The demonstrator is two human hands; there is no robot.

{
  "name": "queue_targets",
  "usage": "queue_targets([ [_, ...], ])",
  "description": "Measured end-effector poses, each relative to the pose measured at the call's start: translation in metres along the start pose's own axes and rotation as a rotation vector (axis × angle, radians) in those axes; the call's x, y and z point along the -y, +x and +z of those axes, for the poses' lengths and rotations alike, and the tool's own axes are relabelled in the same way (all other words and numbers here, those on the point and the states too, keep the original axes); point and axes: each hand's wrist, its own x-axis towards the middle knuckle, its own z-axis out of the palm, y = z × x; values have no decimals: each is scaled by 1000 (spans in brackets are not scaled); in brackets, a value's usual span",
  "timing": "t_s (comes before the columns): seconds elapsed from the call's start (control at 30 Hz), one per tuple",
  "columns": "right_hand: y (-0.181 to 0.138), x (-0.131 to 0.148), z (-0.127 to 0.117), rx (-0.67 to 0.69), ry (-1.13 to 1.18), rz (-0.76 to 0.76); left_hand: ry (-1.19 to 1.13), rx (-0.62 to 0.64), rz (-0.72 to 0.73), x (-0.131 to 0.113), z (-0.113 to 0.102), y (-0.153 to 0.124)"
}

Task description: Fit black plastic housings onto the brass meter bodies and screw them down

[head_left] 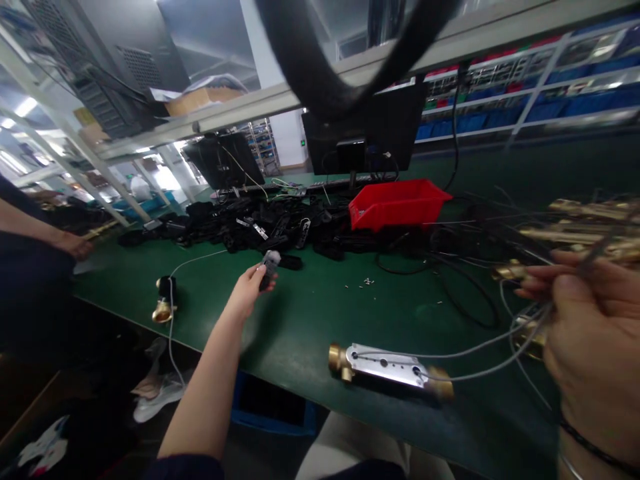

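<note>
My left hand (246, 291) reaches out over the green bench, its fingers closed round a small dark grey part (269, 267) with a pale end; its exact kind cannot be made out. At the right edge my right hand (593, 327) is blurred and pinches thin grey cables (450, 356). These cables run down to a brass pipe fitting with a flat silver plate (385, 364), which lies on the bench near the front edge. Both cables enter holes in that plate. Just beyond my left hand lies a heap of black plastic parts (295, 223).
A red bin (400, 203) stands behind the heap. Small screws (369, 281) lie scattered mid-bench. Brass fittings (565, 230) are piled at the right. Another brass piece (163, 310) with a cable sits left, near a co-worker's hand (75, 245). A dark ring-shaped object (345, 100) hangs overhead.
</note>
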Motion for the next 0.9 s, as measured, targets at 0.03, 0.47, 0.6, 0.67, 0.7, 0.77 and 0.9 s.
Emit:
queue_targets([
  [0.03,-2,0,2,20,-78,-37,-73,89,-1,-4,7,-11],
  [0.47,-22,-1,27,699,162,152,-422,974,120,-77,117,-72],
  [0.6,-21,3,27,639,236,407,-212,934,414,-65,129,-74],
  [0.67,-22,6,28,609,282,564,-105,726,674,-59,128,-74],
  [0.7,-23,7,29,623,299,634,-60,619,830,-57,127,-75],
  [0.77,-26,8,32,688,320,722,19,518,1127,-54,125,-76],
  [0.9,-30,2,36,825,205,650,-27,559,1356,-52,125,-81],
])
